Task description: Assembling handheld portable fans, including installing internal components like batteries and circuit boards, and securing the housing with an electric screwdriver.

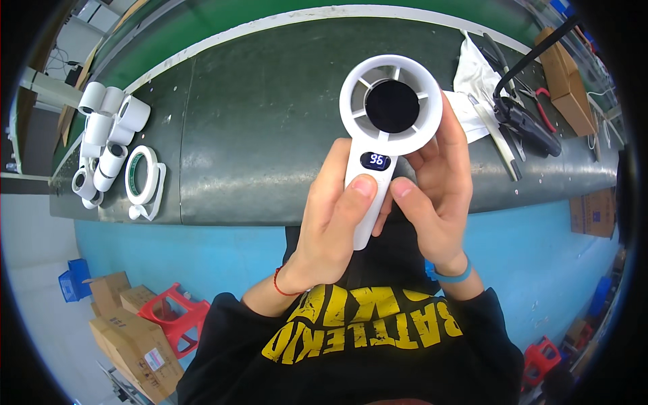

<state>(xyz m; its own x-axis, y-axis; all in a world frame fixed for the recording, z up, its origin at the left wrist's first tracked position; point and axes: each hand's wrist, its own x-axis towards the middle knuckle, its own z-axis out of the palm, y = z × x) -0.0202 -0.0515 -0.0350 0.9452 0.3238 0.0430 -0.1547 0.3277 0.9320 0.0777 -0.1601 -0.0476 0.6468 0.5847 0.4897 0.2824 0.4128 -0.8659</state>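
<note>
A white handheld fan (424, 131) is held up over the near edge of the dark green workbench (270, 135), its round head away from me. The hub is black, and a small display (375, 160) glows on the upper handle. My left hand (327, 219) is closed round the handle, with its thumb lying on the front just below the display. At the fan's right side, my right hand (439, 196) steadies the head: its fingers reach up along and behind the rim. The right thumb is beside the handle; whether it touches is hard to tell.
Several white rolls (98, 128) and a tape roll (140, 177) stand at the bench's left. On the right lie a white cloth (474, 71), red-handled pliers (544, 108), a black corded tool (526, 126) and a cardboard box (565, 84). Red stools (177, 320) and cartons (138, 347) are on the floor.
</note>
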